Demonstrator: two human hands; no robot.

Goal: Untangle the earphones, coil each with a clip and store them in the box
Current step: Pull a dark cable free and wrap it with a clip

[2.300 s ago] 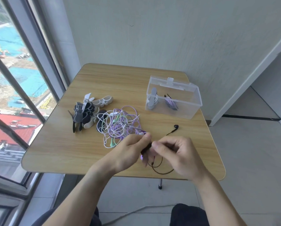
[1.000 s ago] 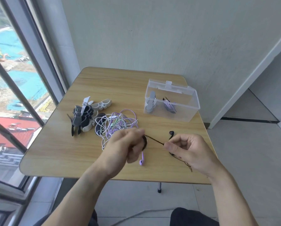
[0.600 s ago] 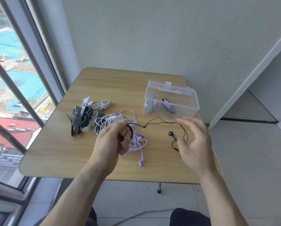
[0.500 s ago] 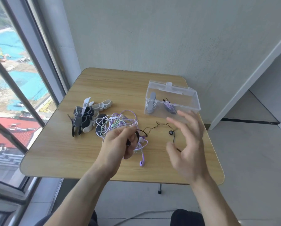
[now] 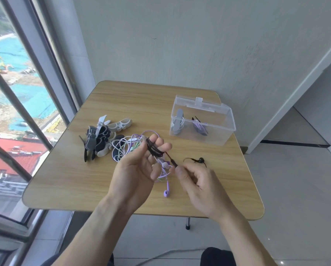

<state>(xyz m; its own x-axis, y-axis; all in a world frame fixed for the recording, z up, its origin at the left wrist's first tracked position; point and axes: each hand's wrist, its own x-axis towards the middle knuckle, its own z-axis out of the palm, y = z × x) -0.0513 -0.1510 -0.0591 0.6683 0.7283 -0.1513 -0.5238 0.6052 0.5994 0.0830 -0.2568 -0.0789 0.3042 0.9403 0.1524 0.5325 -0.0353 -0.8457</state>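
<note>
Head view only. Left hand (image 5: 135,169) raised palm-up over the surface (image 5: 80,181), fingers (image 5: 160,146) curled, with the black earphone cable (image 5: 154,150) wound in several loops round them. Right hand (image 5: 197,181) just right of it, thumb and forefinger pinching the free run of the same cable near its thicker dark piece (image 5: 173,162). That short run slants from the loops down-right to the pinch, so the cable's line goes left-up to right-down between the two hands.

One black earbud (image 5: 200,160) lies on the surface just beyond the right hand, tail loose; right hand is the nearer one to it. Judged step: coiling the black pair, last stretch not yet wound.

Tangle of purple and white earphones (image 5: 128,148) sits behind and partly under the left hand; one purple earbud (image 5: 167,193) lies near the front between the wrists. Pile of clips (image 5: 101,137) on the left of the surface, well apart from both hands; left hand nearer. Clear box (image 5: 203,121) back right, open, two coiled sets inside.
</note>
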